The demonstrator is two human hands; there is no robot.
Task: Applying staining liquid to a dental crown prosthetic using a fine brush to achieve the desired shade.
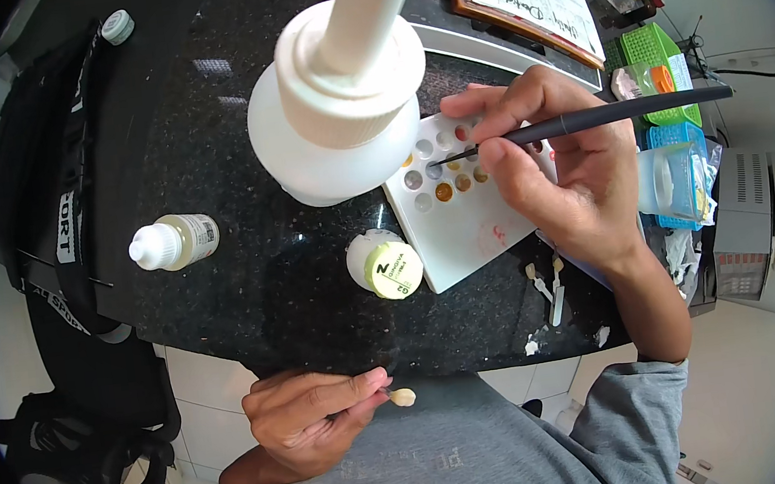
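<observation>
Between the closed fingertips of my left hand [317, 417], just off the counter's front edge, a small cream tooth-shaped piece [403, 397] sticks out to the right. How it is mounted is mostly hidden by the fingers. My right hand [571, 173] grips a fine paintbrush [645, 108] with a dark handle, much like a pen. Its thin tip reaches the round wells of a white paint palette [469, 247]; several wells hold orange, brown, red and greyish colours. The hand covers the palette's right side. A small jar with a yellow-green lid [395, 271] stands by the palette's left edge.
Left of the palette rise a large white lamp-like device [334, 105] and a white-capped dropper bottle [174, 242]. Two tooth-shaped tabs [556, 294] lie near the right forearm. Farther off are a framed paper [527, 1], a green basket [653, 54] and a small lidded pot [117, 26].
</observation>
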